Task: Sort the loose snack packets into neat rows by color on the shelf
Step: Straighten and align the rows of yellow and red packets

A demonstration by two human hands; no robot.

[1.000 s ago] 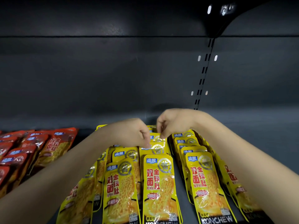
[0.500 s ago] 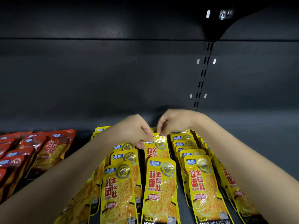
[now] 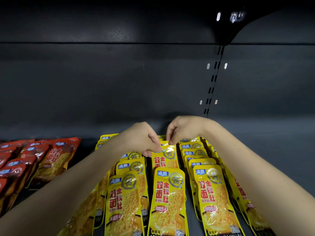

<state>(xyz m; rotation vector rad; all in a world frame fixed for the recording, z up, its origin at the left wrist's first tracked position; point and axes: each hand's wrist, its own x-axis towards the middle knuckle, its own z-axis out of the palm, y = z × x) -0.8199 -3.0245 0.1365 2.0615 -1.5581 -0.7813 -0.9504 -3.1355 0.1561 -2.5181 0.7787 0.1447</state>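
Note:
Yellow snack packets lie in several overlapping rows on the dark shelf (image 3: 255, 150). Both hands meet at the back of the middle row, over one yellow packet (image 3: 164, 159) that lies behind the front packet (image 3: 168, 201). My left hand (image 3: 141, 138) pinches its top left corner with curled fingers. My right hand (image 3: 182, 129) pinches its top right edge. Rows of yellow packets flank it on the left (image 3: 126, 198) and the right (image 3: 211, 193). Red packets (image 3: 54, 157) lie in rows at the far left.
The shelf's dark back wall (image 3: 119, 82) rises just behind the hands. A slotted upright (image 3: 213, 82) runs up the wall at the right. Bare shelf floor shows right of the yellow rows, and a gap separates red from yellow packets.
Both hands have drawn the middle-row packet a little toward the back wall, so more of its face now shows behind the front packet. The view has tilted slightly.

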